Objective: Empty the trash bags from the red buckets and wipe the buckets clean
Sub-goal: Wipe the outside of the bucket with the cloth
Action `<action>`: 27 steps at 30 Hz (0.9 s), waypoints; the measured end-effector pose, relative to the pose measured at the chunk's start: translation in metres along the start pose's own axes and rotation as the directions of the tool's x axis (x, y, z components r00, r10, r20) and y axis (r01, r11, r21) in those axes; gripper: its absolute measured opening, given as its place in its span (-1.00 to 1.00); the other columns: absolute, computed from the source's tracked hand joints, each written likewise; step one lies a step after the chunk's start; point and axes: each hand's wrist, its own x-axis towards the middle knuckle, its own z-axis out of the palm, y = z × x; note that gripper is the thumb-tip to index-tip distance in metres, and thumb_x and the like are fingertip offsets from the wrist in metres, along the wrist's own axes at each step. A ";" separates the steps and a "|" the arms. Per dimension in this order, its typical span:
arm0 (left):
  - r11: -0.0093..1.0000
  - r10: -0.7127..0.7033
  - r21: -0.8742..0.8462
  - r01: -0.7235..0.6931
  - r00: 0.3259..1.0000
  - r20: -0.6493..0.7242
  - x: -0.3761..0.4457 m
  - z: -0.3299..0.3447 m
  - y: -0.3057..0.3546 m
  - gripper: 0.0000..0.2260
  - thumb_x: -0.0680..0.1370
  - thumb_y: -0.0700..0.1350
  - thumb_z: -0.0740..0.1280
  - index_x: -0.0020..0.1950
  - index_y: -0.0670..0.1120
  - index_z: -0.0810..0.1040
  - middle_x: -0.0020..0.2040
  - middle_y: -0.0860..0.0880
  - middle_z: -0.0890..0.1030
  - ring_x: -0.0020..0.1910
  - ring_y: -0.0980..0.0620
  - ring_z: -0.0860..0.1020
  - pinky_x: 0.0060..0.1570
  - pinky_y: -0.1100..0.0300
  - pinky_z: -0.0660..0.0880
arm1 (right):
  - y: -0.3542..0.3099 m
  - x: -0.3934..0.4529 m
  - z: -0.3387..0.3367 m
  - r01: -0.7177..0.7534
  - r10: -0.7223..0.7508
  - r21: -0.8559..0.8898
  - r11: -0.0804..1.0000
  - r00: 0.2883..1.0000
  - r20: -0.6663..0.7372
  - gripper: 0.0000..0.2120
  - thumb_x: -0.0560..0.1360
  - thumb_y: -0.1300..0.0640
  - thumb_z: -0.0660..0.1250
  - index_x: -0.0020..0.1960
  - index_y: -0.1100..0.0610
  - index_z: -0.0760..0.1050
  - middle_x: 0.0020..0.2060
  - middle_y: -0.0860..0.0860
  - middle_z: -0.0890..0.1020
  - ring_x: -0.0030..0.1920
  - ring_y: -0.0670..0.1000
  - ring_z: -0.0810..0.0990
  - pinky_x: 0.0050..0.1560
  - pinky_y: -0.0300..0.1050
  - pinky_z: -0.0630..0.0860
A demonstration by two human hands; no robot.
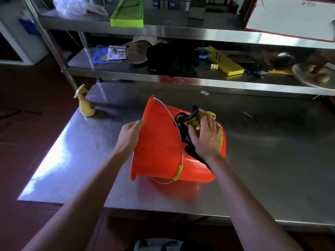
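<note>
1. We are looking at 1 red bucket (pixel 159 142) lying on its side near the middle of the steel table (pixel 272 151), its open mouth facing 9 o'clock and its wire handle (pixel 178 134) curving over the upper wall.
2. Our right hand (pixel 205 136) is pressing a yellow cloth (pixel 194 124) with dark trim against the bucket's outer wall toward its base, at 2 o'clock from the bucket's middle; the fingers are lying spread apart and flat on the cloth.
3. Our left hand (pixel 129 134) is holding the bucket's rim at 9 o'clock, fingers together and curling over the edge.
4. A yellow spray bottle (pixel 86 104) is standing upright on the table at 10 o'clock from the bucket, well apart from it.
5. Behind the table, at 12 o'clock, a shelf is carrying a black bundle (pixel 172 58) and a yellow slicer (pixel 224 60); 1 shelf higher, a green tray (pixel 126 13) is sitting.
</note>
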 end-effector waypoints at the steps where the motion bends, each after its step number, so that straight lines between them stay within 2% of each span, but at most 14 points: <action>1: 0.999 -0.035 0.020 0.035 0.999 -0.011 0.003 0.001 0.006 -0.61 0.67 0.15 0.25 -0.05 -0.11 0.69 -0.18 -0.01 0.74 -0.19 0.01 0.70 -0.12 0.15 0.60 | 0.001 -0.006 -0.002 0.040 -0.041 0.037 0.999 0.999 0.013 -0.46 0.55 -0.13 0.18 0.48 0.05 0.33 0.49 -0.04 0.36 0.48 0.10 0.31 0.38 0.15 0.23; 3: 0.998 -0.056 0.012 0.056 0.998 -0.031 0.011 0.003 0.020 -0.54 0.61 0.25 0.28 0.00 -0.12 0.72 -0.08 -0.07 0.76 -0.09 -0.06 0.73 0.02 0.06 0.62 | 0.007 -0.019 -0.005 0.146 -0.149 0.057 0.988 0.988 0.051 -0.46 0.55 -0.12 0.21 0.48 0.02 0.34 0.55 -0.07 0.27 0.52 0.09 0.24 0.40 0.16 0.18; 5: 0.997 -0.068 -0.048 0.066 0.997 -0.043 0.016 0.007 0.034 -0.51 0.52 0.30 0.31 -0.03 -0.12 0.71 -0.08 -0.06 0.75 -0.08 -0.09 0.72 0.03 0.01 0.62 | 0.014 -0.027 -0.007 0.255 -0.255 0.015 0.967 0.963 0.092 -0.48 0.57 -0.15 0.19 0.48 0.01 0.38 0.56 -0.05 0.26 0.54 0.10 0.22 0.41 0.23 0.19; 7: 0.995 -0.074 -0.075 0.068 0.995 -0.071 0.020 0.014 0.040 -0.54 0.55 0.25 0.31 -0.01 -0.14 0.70 -0.11 -0.13 0.72 -0.09 -0.14 0.69 0.04 -0.09 0.64 | 0.018 -0.031 -0.006 0.313 -0.307 -0.033 0.949 0.944 0.116 -0.52 0.61 -0.17 0.16 0.47 -0.02 0.39 0.56 -0.02 0.28 0.54 0.12 0.22 0.40 0.27 0.20; 9: 0.998 -0.055 -0.041 0.050 0.990 -0.127 0.019 0.020 0.039 -0.55 0.66 0.18 0.26 0.04 -0.19 0.69 -0.15 -0.15 0.69 -0.16 -0.13 0.66 -0.01 -0.04 0.62 | 0.018 -0.031 -0.003 0.317 -0.307 -0.065 0.946 0.943 0.127 -0.56 0.63 -0.16 0.14 0.45 -0.04 0.39 0.54 -0.01 0.31 0.54 0.13 0.23 0.38 0.28 0.22; 11: 0.999 -0.042 -0.028 0.037 0.981 -0.189 0.017 0.022 0.033 -0.52 0.68 0.18 0.24 0.05 -0.23 0.67 -0.20 -0.12 0.62 -0.21 -0.08 0.58 -0.07 0.01 0.56 | 0.017 -0.026 0.001 0.313 -0.302 -0.077 0.947 0.944 0.136 -0.58 0.64 -0.16 0.12 0.44 -0.05 0.40 0.51 -0.01 0.35 0.52 0.14 0.26 0.35 0.30 0.26; 16: 0.996 0.005 -0.080 -0.030 0.956 -0.293 0.004 0.028 0.023 -0.51 0.56 0.32 0.24 -0.14 -0.11 0.60 -0.22 -0.11 0.56 -0.24 -0.07 0.52 -0.14 -0.01 0.52 | 0.014 -0.007 0.016 0.333 -0.324 -0.049 0.942 0.937 0.133 -0.60 0.62 -0.12 0.16 0.40 -0.02 0.43 0.46 0.01 0.41 0.48 0.18 0.32 0.33 0.32 0.27; 19: 0.996 0.026 -0.078 -0.053 0.951 -0.309 0.001 0.031 0.014 -0.47 0.43 0.43 0.23 -0.12 -0.03 0.59 -0.21 -0.10 0.55 -0.23 -0.08 0.51 -0.12 -0.26 0.60 | 0.008 0.002 0.022 0.355 -0.348 -0.030 0.934 0.927 0.139 -0.60 0.63 -0.12 0.16 0.41 -0.02 0.43 0.46 0.00 0.40 0.49 0.16 0.29 0.35 0.32 0.26; 21: 0.995 0.042 -0.069 -0.066 0.950 -0.311 0.000 0.031 0.010 -0.42 0.46 0.42 0.21 -0.15 -0.11 0.59 -0.22 -0.09 0.56 -0.23 -0.06 0.53 -0.01 -0.36 0.58 | 0.002 0.007 0.023 0.375 -0.369 -0.010 0.927 0.918 0.148 -0.59 0.63 -0.14 0.14 0.42 -0.04 0.42 0.47 -0.02 0.39 0.49 0.14 0.28 0.36 0.32 0.25; 23: 0.994 0.038 -0.082 -0.068 0.944 -0.328 -0.006 0.034 0.010 -0.41 0.54 0.35 0.23 -0.12 -0.20 0.62 -0.26 -0.06 0.58 -0.25 -0.02 0.55 -0.05 -0.29 0.58 | -0.008 0.012 0.026 0.412 -0.408 0.005 0.911 0.900 0.153 -0.58 0.62 -0.16 0.14 0.43 -0.07 0.41 0.46 -0.03 0.39 0.48 0.13 0.29 0.35 0.31 0.26; 25: 0.990 0.063 -0.096 -0.103 0.934 -0.350 -0.014 0.039 0.012 -0.58 0.67 0.17 0.25 -0.11 -0.12 0.70 -0.34 0.07 0.63 -0.35 0.12 0.56 -0.22 -0.03 0.54 | -0.020 0.015 0.029 0.454 -0.450 0.008 0.891 0.880 0.155 -0.58 0.60 -0.16 0.18 0.43 -0.08 0.39 0.46 -0.04 0.40 0.47 0.14 0.32 0.32 0.30 0.29; 27: 0.984 0.087 -0.118 -0.136 0.933 -0.349 -0.015 0.044 0.008 -0.65 0.72 0.02 0.25 -0.16 -0.01 0.71 -0.40 0.12 0.62 -0.41 0.21 0.52 -0.26 0.13 0.44 | -0.031 0.019 0.033 0.466 -0.462 0.014 0.885 0.874 0.152 -0.57 0.59 -0.16 0.21 0.42 -0.09 0.38 0.45 -0.05 0.41 0.46 0.12 0.33 0.30 0.28 0.30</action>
